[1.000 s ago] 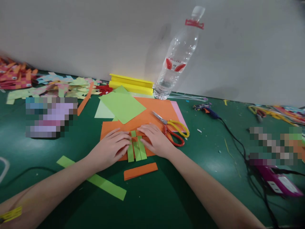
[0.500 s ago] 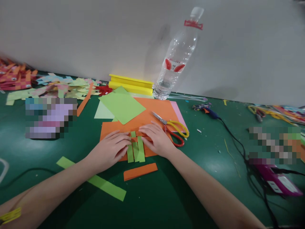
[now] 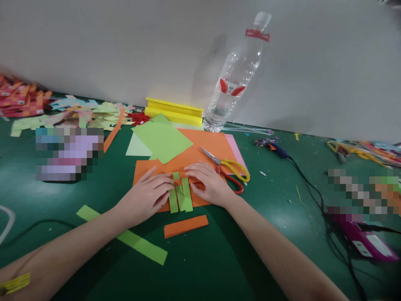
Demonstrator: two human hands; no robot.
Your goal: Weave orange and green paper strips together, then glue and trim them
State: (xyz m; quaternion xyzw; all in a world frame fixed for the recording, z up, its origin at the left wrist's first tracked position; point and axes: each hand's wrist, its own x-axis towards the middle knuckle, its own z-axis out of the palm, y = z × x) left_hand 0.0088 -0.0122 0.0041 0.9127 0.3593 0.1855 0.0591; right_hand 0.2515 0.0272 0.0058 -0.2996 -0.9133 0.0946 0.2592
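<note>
Green paper strips [image 3: 187, 195] stand side by side, woven with a narrow orange strip [image 3: 178, 182], over an orange paper sheet [image 3: 141, 168]. My left hand [image 3: 145, 196] grips the left side of this weave, fingers bent and index finger slightly raised. At the other side, my right hand [image 3: 210, 184] curls its fingers over the orange strip's right end, with the thumb below. Both hands hide parts of the strips. Just behind my right hand lie scissors [image 3: 222, 161] with yellow and red handles. Nearer me are a loose orange strip [image 3: 186, 226] and a long green strip [image 3: 144, 246] under my left forearm.
A clear bottle [image 3: 233, 81] leans against the wall behind a green paper square [image 3: 162, 138]. Beside it lies a yellow folded piece [image 3: 173, 113]. Paper scraps [image 3: 103, 115] are heaped back left. A blue glue gun [image 3: 275, 148] trails its cable right, near a magenta box [image 3: 368, 238].
The whole view has shifted slightly. My left index finger has lifted a little, and the green strips have drawn slightly together. Both hands stay at the weave.
</note>
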